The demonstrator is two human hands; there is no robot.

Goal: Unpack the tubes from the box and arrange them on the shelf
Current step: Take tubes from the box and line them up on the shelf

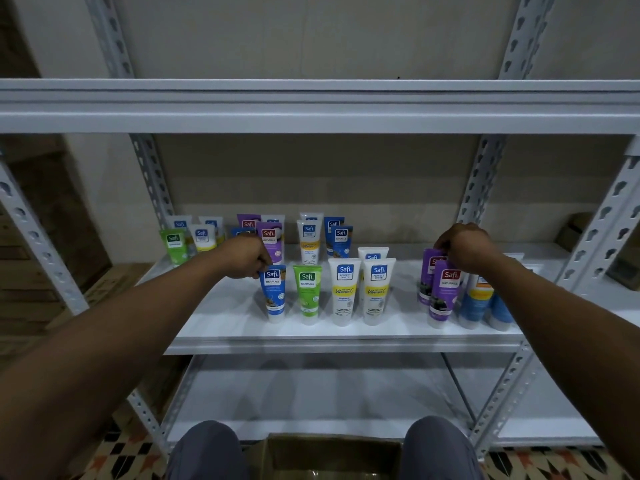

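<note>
Several Safi tubes stand cap-down on the white shelf. My left hand pinches the top of a blue tube at the left of the front row. Beside it stand a green tube and two white Vitamin C tubes. My right hand grips the top of a purple tube standing behind another purple tube at the right. Blue tubes stand partly hidden under my right forearm. An open cardboard box sits between my knees.
More tubes stand in back rows at the left and middle. Grey slotted uprights frame the shelf, with a shelf board above and a lower one below. The patterned floor shows at the bottom corners.
</note>
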